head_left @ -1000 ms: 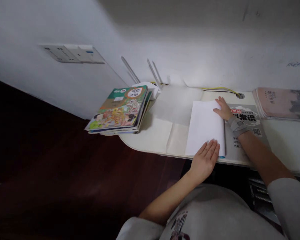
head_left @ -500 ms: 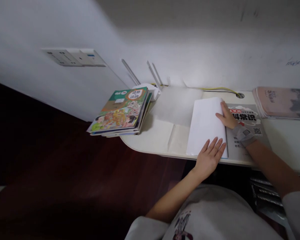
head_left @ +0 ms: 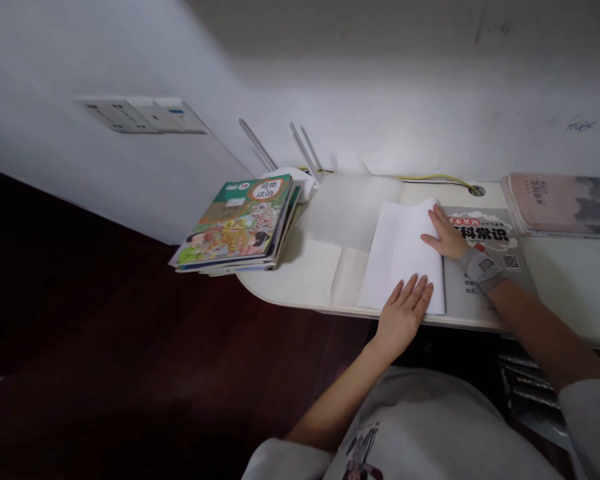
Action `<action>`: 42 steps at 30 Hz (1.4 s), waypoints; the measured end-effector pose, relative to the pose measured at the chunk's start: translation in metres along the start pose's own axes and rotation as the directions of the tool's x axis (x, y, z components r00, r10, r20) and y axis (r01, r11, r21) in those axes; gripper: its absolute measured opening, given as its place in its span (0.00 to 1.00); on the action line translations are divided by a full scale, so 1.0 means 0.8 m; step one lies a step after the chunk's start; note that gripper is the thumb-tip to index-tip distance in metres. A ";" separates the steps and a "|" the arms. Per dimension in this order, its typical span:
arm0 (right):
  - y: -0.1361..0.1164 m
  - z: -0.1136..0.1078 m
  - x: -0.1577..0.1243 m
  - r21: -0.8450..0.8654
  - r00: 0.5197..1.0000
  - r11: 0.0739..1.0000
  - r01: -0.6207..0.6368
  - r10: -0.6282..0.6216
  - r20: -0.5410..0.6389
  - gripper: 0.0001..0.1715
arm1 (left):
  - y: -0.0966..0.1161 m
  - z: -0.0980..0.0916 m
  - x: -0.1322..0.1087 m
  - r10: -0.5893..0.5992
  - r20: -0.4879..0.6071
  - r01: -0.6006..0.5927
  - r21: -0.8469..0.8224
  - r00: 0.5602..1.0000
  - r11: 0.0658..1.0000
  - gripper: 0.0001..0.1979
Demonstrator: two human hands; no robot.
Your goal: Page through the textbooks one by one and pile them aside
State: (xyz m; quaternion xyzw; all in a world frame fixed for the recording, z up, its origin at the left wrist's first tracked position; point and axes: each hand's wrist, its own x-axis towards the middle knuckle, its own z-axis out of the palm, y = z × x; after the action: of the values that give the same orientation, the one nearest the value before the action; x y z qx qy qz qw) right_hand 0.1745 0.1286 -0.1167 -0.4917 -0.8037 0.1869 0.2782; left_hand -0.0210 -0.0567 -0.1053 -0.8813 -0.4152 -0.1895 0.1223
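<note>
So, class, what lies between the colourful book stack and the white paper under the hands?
In the head view, a pale creased sheet lies flat on the desk there.

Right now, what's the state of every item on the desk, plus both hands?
left hand: open, flat on the white paper's near edge
right hand: open, flat on the paper's right edge
white paper: laid over the grey book's left part
grey book: closed, flat on the desk
book stack: closed, overhanging the desk's left end
pink book: closed, flat, far right
router: antennas raised
</note>
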 end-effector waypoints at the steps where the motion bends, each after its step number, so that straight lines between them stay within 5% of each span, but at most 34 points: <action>1: 0.001 0.000 0.000 -0.003 1.000 1.000 0.003 -0.003 0.002 0.46 | 0.002 0.002 -0.001 0.000 0.019 0.000 0.002 1.000 1.000 0.22; 20: -0.009 -0.001 -0.007 -0.024 0.997 0.997 0.072 -0.071 0.031 0.46 | 0.008 -0.019 0.005 0.104 0.022 -0.105 0.060 0.994 0.993 0.19; 28: -0.006 -0.006 -0.006 0.007 1.000 1.000 0.025 -0.025 -0.007 0.44 | 0.017 -0.009 0.011 0.130 -0.022 -0.129 0.025 0.991 0.991 0.18; 42: -0.012 -0.004 -0.009 -0.050 0.992 0.991 0.123 -0.122 0.021 0.38 | 0.015 0.001 0.008 0.109 -0.052 -0.110 -0.012 0.993 0.994 0.18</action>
State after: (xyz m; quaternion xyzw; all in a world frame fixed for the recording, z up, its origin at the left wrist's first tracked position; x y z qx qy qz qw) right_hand 0.1723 0.1181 -0.1104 -0.4465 -0.8394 0.1533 0.2691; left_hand -0.0082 -0.0595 -0.1042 -0.8985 -0.3613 -0.2083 0.1366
